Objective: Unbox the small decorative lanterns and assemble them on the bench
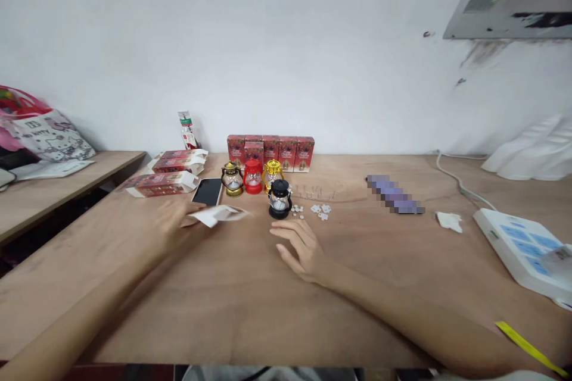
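My left hand [172,225] grips a small white carton [218,215], smeared by motion, over the table in front of a dark-screened phone [208,191]. Fingers apart and holding nothing, my right hand [301,248] hovers just in front of a black mini lantern [279,201]. Behind that lantern stand a bronze lantern [233,181], a red lantern [253,177] and a gold lantern [272,175]. Small round white pieces [297,209] and white square pieces [322,211] lie right of the black lantern, with thin clear parts [315,193] behind them.
Several red printed boxes [270,152] stand by the wall; open-flapped red boxes [167,183] lie at left. A bottle [187,131] stands behind those. Rightward are a pixelated purple item [393,194], crumpled tissue [448,221], a white device [522,250] with a cable, and a yellow strip [529,346].
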